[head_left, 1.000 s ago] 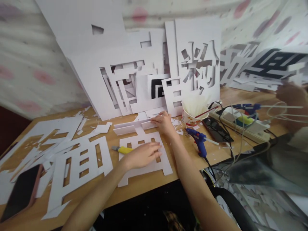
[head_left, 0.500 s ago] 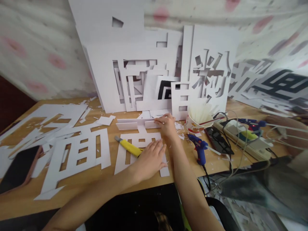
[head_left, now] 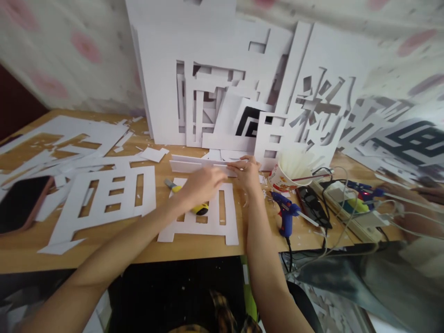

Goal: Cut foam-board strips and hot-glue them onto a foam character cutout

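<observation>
Well, our R hand (head_left: 248, 173) is mid-frame, fingers pinched on the right end of the white strips (head_left: 185, 164), near ctr; our L hand (head_left: 204, 184) is just by it, fingers bent, we can't tell if they hold anything; the yellow cutter (head_left: 201, 209) lies under that hand, on the white cut-out board (head_left: 197, 228), lower ctr.

Before me a cutter (head_left: 200, 209) lies on a cut-out panel (head_left: 187, 229), strips (head_left: 183, 166) standing at its far end; to my left, a second panel (head_left: 130, 194), then a phone (head_left: 24, 203). On my right are a glue gun (head_left: 286, 210), a cup (head_left: 281, 181) behind it and, farther out, a power strip (head_left: 360, 226). Boards (head_left: 166, 106) stand behind the strips.
</observation>
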Demonstrator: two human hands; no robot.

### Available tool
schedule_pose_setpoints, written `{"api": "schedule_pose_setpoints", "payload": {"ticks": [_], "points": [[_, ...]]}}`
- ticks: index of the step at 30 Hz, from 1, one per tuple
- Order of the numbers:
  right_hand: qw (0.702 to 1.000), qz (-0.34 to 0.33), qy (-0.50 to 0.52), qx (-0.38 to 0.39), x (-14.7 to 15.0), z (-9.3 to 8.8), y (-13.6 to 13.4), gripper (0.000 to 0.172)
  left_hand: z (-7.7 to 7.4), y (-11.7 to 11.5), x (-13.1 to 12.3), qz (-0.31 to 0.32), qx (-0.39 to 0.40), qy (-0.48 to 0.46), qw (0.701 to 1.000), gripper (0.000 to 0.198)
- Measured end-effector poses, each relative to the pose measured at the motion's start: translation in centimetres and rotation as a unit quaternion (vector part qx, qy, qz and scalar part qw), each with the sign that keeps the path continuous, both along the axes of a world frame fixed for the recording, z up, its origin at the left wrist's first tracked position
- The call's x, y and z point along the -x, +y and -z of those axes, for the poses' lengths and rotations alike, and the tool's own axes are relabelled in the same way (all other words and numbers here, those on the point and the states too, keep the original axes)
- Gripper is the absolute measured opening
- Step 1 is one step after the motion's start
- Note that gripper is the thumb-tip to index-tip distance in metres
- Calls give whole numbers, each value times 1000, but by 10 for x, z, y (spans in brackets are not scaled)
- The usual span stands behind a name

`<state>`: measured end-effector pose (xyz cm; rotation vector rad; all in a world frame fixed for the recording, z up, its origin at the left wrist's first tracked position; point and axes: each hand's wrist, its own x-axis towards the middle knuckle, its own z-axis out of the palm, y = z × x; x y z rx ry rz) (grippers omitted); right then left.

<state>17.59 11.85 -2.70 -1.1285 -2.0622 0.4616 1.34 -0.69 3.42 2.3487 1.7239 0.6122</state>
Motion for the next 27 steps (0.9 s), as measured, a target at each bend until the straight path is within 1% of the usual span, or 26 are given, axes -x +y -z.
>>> {"api": "schedule_pose_setpoints", "payload": {"ticks": [1, 2, 4, 7, 9, 12, 17, 21, 27], "points": [[1000, -1, 0, 0, 0, 0, 0, 10, 1, 15, 5, -42, -32, 10, 999, 28], [1000, -2, -1, -1, -1, 0, 0, 10, 3, 28, 8, -58, -54, 26, 997, 28], [1000, -5, -1, -2, -2, 0, 1, 12, 5, 50, 11, -54, -55, 79, 994, 25], [1000, -7, -3, -3, -3, 1, 1, 13, 7, 69, 8, -38, -32, 115, 992, 21], [1000, -2, 1, -3, -3, 2, 1, 11, 7, 73, 6, -37, -26, 120, 992, 20], [1000, 8, 7, -2, -2, 2, 1, 9, 7, 72, 4, -42, -34, 123, 991, 22], [1000, 8, 8, 2, -4, -1, -3, 11, 8, 71, 8, -48, -29, 117, 992, 23], [1000, 27, 12, 5, -13, -4, -5, 13, 9, 75, 12, -55, -20, 105, 993, 21], [999, 42, 13, 9, -18, -2, -3, 17, 7, 77, 14, -59, -15, 92, 994, 16]]}}
